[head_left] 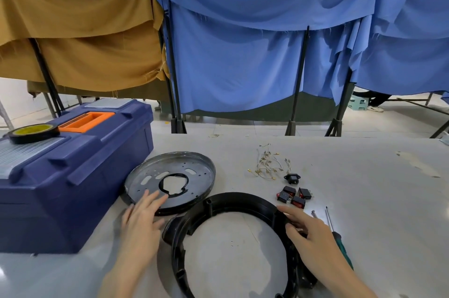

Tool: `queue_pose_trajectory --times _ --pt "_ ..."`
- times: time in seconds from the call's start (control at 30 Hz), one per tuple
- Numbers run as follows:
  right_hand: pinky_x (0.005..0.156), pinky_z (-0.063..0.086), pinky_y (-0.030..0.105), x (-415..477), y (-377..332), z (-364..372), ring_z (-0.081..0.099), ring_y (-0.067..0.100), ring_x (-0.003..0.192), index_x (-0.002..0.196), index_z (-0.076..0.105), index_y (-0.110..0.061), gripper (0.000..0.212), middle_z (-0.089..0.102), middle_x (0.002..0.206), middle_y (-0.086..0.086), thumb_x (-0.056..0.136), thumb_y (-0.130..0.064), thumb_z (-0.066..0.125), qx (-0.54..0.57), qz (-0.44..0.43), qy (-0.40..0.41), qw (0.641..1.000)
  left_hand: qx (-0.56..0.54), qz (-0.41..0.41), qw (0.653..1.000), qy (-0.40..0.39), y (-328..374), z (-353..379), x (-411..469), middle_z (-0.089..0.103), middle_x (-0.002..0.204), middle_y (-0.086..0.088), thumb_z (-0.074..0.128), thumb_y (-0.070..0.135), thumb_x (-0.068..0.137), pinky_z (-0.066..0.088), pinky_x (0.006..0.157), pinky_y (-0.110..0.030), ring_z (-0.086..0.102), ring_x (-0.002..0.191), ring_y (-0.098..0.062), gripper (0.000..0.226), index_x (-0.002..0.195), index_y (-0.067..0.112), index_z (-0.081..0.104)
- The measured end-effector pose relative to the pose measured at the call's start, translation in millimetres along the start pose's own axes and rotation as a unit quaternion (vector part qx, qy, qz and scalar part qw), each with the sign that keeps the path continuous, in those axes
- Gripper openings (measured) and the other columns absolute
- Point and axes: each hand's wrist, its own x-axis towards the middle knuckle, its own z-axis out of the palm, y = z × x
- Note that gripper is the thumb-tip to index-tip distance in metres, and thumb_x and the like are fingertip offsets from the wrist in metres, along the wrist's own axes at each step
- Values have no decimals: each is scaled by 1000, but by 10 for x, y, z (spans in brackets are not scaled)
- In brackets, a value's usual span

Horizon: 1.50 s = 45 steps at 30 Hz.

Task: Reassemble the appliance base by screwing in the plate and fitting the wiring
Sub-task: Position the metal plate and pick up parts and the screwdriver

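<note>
Desk: Where are the parts lying?

Me: The plate (194, 171) is sitting left of mid-worktop, beside the toolbox (73, 176); the ring (243, 200) is at the near edge. My left hand (143, 222) is resting flat on the plate's near rim, fingers straight, holding nothing. My right hand (313, 237) is bending over the ring's right wall; whether it is pinching, I cannot tell.

Desk: Handling?

Me: I'm judging the plate thin, stiff and light, best taken by its rim. The wires (267, 164), toward the far edge, are looking limp.
</note>
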Motion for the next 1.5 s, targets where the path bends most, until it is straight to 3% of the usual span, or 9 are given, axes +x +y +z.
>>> queue_pose_trajectory --times 0.07,0.17,0.3,0.57,0.7,0.87,1.1,1.3,1.5 --pt "67 37 -6 -7 -11 5 51 -26 94 112 57 -52 43 58 103 -35 97 -12 52 10 7 2 1000 31 14 999 -16 -33 30 49 47 145 4 62 4 90 5 119 -34 24 146 -13 42 129 20 60" --pt "69 38 -5 -24 -36 0 52 -22 95 114 57 -51 41 57 105 -34 98 -14 52 13 12 4 1000 24 -5 1000 -15 -26 86 93 65 126 -1 61 0 90 15 119 -34 38 139 -18 24 107 13 72" --pt "76 39 2 -48 -58 -12 55 -16 102 117 59 -50 40 60 110 -33 98 -15 51 28 14 3 1000 14 -17 998 56 108 11 48 75 92 -3 63 -4 87 45 86 -43 54 117 -31 24 102 11 74" --pt "73 40 -4 -89 -70 5 55 -20 100 124 62 -35 35 62 111 -29 100 -13 50 67 20 10 998 -24 167 974 153 590 -193 -241 71 65 3 78 -10 67 53 51 -36 59 60 -26 23 79 9 78" --pt "74 43 0 -95 -79 30 57 -9 105 121 61 -37 36 63 110 -24 101 -10 48 75 24 19 997 -7 289 937 195 857 -128 -465 73 68 5 71 7 64 41 54 -22 62 51 -18 8 68 12 76" --pt "84 42 8 -41 -85 69 56 -8 107 121 65 -32 36 64 112 -21 99 -7 50 88 37 46 994 10 335 923 188 1048 -23 -608 65 55 5 71 6 58 32 54 -25 47 38 -18 8 55 13 67" --pt "94 52 42 70 -101 168 64 13 102 109 68 -26 20 71 103 -6 99 -16 54 124 71 107 984 12 362 922 139 1117 67 -732 57 50 9 73 10 59 31 54 -27 45 39 -15 13 52 16 63" --pt "74 52 31 51 -85 150 65 9 83 93 73 -29 27 72 83 -10 101 -26 48 135 64 167 975 -8 409 911 60 1095 33 -751 64 62 11 74 20 60 41 67 -23 69 71 -9 11 56 19 64" --pt "75 51 28 -10 4 2 68 9 84 89 73 -26 17 73 80 -11 78 -15 68 131 108 140 975 -44 388 919 -54 1058 -64 -695 66 89 20 75 37 67 37 91 -32 62 105 -5 13 75 28 70"
